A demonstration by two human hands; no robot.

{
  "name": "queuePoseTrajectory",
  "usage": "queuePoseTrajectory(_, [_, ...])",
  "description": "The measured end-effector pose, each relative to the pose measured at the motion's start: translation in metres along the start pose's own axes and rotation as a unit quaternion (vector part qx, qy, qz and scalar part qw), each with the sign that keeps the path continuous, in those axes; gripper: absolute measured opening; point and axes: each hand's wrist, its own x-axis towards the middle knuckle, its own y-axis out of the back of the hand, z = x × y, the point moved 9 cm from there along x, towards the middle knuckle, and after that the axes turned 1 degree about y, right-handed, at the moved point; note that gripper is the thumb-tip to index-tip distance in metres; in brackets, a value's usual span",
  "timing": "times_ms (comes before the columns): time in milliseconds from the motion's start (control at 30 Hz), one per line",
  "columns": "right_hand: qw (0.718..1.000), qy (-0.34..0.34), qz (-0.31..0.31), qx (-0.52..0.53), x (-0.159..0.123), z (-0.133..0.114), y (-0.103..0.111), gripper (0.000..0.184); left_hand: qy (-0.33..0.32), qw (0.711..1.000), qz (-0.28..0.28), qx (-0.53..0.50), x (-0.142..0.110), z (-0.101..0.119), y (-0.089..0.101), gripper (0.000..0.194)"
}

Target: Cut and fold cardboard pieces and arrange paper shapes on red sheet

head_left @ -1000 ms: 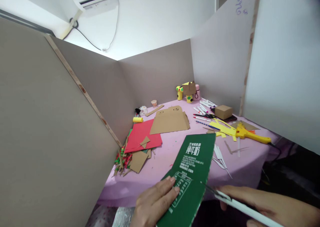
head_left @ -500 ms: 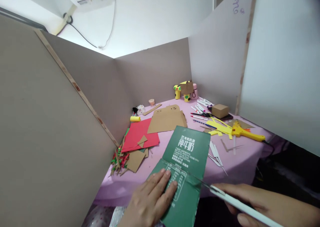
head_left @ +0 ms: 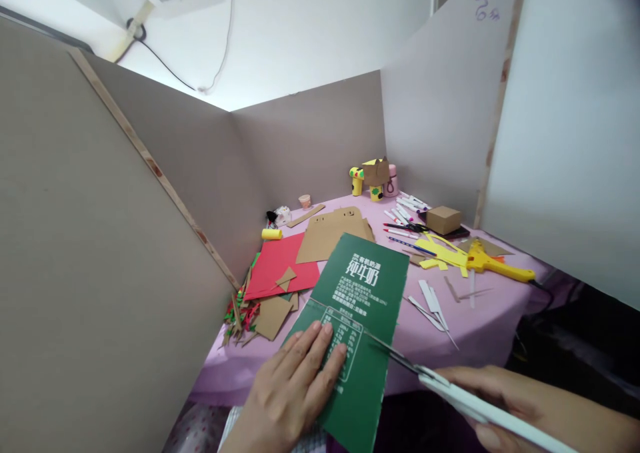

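Observation:
A green milk-carton cardboard panel (head_left: 370, 290) with white printing lies tilted at the table's front edge. My left hand (head_left: 287, 390) presses flat on its lower left part, fingers stretched out and side by side. In my right hand (head_left: 505, 400), at the lower right, is a utility knife (head_left: 470, 400) with a long white handle and a thin metal blade. The blade lies across the panel's right side, its tip near the printed table. A faint crease runs across the panel by the left fingertips.
Left of the panel lie red sheets (head_left: 275, 260) and cardboard scraps (head_left: 273, 316). Brown cardboard (head_left: 333, 233) lies behind it. To the right are white-handled tools (head_left: 433, 303), a yellow glue gun (head_left: 495, 263), markers (head_left: 400, 213) and a small box (head_left: 443, 220).
The green panel has shifted a little left and lies flatter, its crease less raised. My left hand has moved slightly left with it, and the knife's tip sits slightly farther up and left.

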Motion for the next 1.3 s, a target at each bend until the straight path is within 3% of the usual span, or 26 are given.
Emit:
queuePoseTrajectory(133, [1.000, -0.010, -0.002, 0.003, -0.003, 0.003, 0.004, 0.054, 0.002, 1.000, 0.000, 0.013, -0.003, -0.003, 0.002, 0.042])
queuePoseTrajectory(500, [1.000, 0.007, -0.009, -0.016, 0.009, -0.018, 0.004, 0.056, -0.021, 1.000, 0.005, 0.008, 0.005, 0.004, 0.008, 0.043])
queuePoseTrajectory(833, [1.000, 0.003, 0.000, 0.001, 0.006, -0.005, 0.007, 0.055, -0.010, 1.000, 0.010, 0.007, 0.004, 0.004, 0.007, 0.043])
queuePoseTrajectory(1100, [1.000, -0.009, -0.020, 0.017, 0.010, -0.032, 0.007, 0.054, -0.008, 1.000, 0.016, 0.006, 0.004, 0.002, 0.007, 0.040])
queuePoseTrajectory(1300, [1.000, 0.005, -0.014, 0.007, 0.010, -0.029, 0.008, 0.053, -0.003, 1.000, 0.018, -0.012, 0.005, 0.001, 0.009, 0.041])
